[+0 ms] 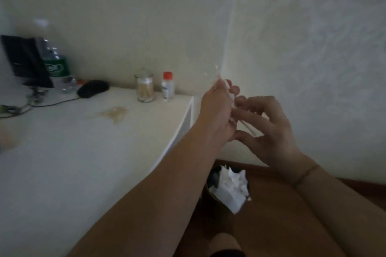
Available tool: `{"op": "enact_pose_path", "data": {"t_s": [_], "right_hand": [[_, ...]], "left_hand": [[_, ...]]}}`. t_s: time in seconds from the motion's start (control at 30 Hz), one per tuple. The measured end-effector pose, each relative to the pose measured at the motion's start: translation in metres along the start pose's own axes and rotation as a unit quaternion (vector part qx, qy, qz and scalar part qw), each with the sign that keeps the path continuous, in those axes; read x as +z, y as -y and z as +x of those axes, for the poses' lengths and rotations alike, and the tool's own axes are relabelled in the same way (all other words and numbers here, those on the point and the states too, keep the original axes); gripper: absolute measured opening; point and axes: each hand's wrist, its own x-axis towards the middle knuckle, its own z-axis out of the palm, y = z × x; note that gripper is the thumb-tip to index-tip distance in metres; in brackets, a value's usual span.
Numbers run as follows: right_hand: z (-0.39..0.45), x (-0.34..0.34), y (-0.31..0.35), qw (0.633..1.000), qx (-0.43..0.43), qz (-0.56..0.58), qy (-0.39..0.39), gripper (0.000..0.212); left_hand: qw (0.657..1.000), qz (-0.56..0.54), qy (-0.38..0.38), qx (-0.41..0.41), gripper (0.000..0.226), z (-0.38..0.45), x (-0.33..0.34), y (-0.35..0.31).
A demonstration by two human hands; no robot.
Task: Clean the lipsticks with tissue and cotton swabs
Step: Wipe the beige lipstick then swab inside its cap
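Observation:
Both hands are held out past the right end of the white table, above a dark bin on the floor. My left hand grips a strip of white tissue; its frayed end sticks up above the fingers. My right hand is right beside the left hand, with fingers curled, and pinches a thin pale cotton swab that runs toward the left palm. No lipstick shows in view. A glass jar of cotton swabs stands at the back of the table.
A small white bottle with a red cap stands next to the jar. Far left are a green-labelled water bottle, a black pouch, a black mouse and cables. A brownish stain marks the tabletop. Crumpled tissues fill the bin.

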Motion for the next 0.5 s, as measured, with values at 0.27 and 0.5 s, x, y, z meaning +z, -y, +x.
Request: {"op": "enact_pose_path", "data": {"t_s": [0.27,0.5], "right_hand": [[-0.074,0.006,-0.080,0.984,0.102,0.017,0.143,0.012],[-0.192,0.097,-0.139,0.901,0.352,0.136,0.214,0.027]], "left_hand": [[0.992,0.089,-0.048,-0.079,0.032,0.074,-0.047,0.127],[0.949,0.129,-0.202,-0.205,0.031,0.165,-0.115,0.240]]}}
